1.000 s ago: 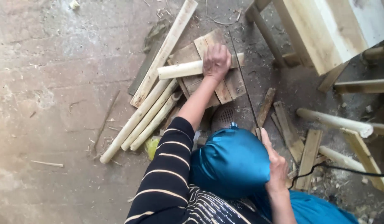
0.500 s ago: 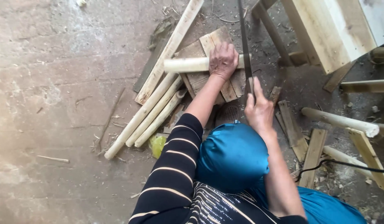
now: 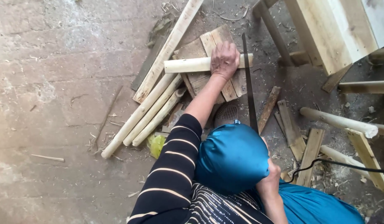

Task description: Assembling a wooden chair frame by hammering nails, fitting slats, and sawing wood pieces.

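The left hand (image 3: 224, 61) presses down on a pale round wooden pole (image 3: 188, 65), its fingers wrapped over the top and clamped on it. The pole lies crosswise on a small stack of flat boards (image 3: 200, 49) on the concrete floor (image 3: 55, 83). Just to the right of that hand a long thin saw blade (image 3: 248, 87) stands across the pole, running back toward the person. The right hand (image 3: 271, 176) shows only in part behind a blue head covering (image 3: 231, 157) — whether its fingers are closed on the saw's handle cannot be told. Several more pale poles (image 3: 146, 114) lie side by side, slanting away to the left of the boards, and a longer plank (image 3: 169, 45) slants above them. Offcuts (image 3: 300, 141) and a black cable (image 3: 337, 164) lie on the right, near a pale timber frame (image 3: 320, 33).
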